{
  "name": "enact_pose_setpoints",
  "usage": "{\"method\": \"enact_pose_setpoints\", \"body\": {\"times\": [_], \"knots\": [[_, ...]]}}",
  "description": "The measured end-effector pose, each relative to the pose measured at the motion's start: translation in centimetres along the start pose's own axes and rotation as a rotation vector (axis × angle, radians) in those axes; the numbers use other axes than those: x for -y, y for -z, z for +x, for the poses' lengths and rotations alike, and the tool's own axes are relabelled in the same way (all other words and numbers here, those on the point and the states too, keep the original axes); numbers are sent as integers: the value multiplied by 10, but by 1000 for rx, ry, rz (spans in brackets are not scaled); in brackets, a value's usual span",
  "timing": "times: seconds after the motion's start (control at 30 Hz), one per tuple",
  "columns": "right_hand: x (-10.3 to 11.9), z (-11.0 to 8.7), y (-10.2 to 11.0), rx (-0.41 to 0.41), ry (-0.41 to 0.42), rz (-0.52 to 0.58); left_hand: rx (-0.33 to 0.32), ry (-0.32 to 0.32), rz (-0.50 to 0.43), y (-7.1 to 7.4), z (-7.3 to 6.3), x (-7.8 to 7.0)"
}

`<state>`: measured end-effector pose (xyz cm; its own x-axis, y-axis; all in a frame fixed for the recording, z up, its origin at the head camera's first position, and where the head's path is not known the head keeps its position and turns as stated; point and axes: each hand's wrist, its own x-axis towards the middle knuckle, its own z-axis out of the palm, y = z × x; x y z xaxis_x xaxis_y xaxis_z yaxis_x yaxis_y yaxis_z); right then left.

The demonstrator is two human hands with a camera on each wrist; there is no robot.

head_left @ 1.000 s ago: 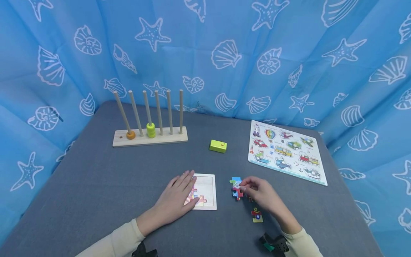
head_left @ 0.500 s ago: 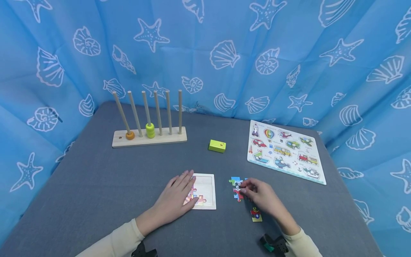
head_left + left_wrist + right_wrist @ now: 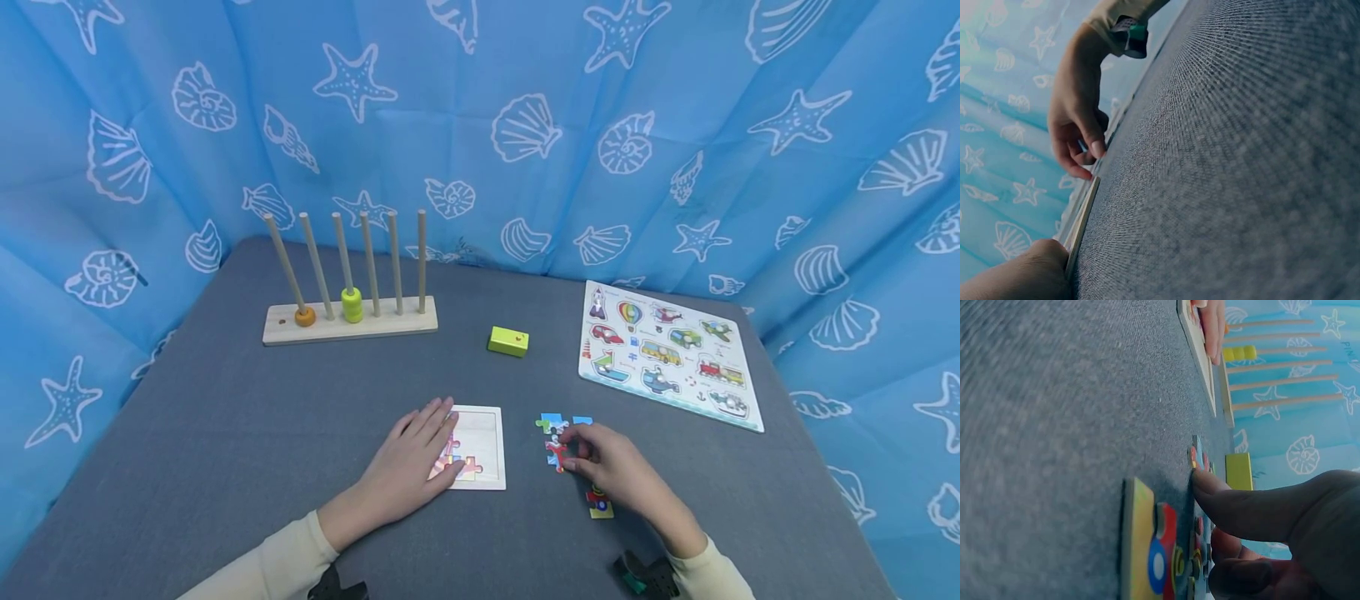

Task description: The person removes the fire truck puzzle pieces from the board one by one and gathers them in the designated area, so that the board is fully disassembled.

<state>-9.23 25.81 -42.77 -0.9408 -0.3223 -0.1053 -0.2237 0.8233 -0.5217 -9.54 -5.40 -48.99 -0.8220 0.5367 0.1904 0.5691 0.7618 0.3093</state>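
Observation:
My left hand (image 3: 412, 467) lies with straight fingers over the left part of a shallow wooden puzzle tray (image 3: 491, 446). Pink and yellow jigsaw pieces (image 3: 470, 468) sit inside the tray, partly covered by that hand. To the right, my right hand (image 3: 615, 467) has its thumb and curled fingers at a red and blue jigsaw piece (image 3: 556, 456), pinching its edge close to the table. Beyond it sits a blue and green piece (image 3: 551, 423). A blue-edged piece (image 3: 582, 420) shows behind the fingers. Nearer the wrist lies a red and yellow piece with a blue wheel (image 3: 1158, 564).
A wooden peg stand (image 3: 352, 329) with orange and lime rings stands at the back left. Mid-table is a lime green block (image 3: 508, 341). A vehicle picture board (image 3: 671, 354) lies at the back right. Blue shell-print curtain (image 3: 480, 125) surrounds the grey tabletop (image 3: 225, 433).
My right thumb and fingers have shifted slightly toward me, and the red and blue piece has moved a little with them. The blue-edged piece shows more. My left hand stays put.

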Motion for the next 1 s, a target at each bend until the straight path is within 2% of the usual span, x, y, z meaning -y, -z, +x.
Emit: {"method": "enact_pose_setpoints", "body": {"times": [0.17, 0.33, 0.47, 0.57, 0.7, 0.77, 1.0], "knots": [[-3, -1, 1, 10, 39, -4, -2, -3, -2, 0, 0, 0], [-2, -1, 2, 29, 13, 14, 5, 1, -9, -1, 0, 0], [4, -2, 3, 0, -7, 59, 7, 0, -13, -2, 0, 0], [14, -3, 0, -37, 38, 121, 6, 0, -10, -2, 0, 0], [31, -2, -14, -50, 140, 188, 7, -3, -3, -1, 0, 0], [40, 0, -23, -48, 163, 204, 5, -6, -3, -1, 0, 0], [71, 13, -50, -76, 155, 165, -23, -5, 7, -1, 0, 0]]}}
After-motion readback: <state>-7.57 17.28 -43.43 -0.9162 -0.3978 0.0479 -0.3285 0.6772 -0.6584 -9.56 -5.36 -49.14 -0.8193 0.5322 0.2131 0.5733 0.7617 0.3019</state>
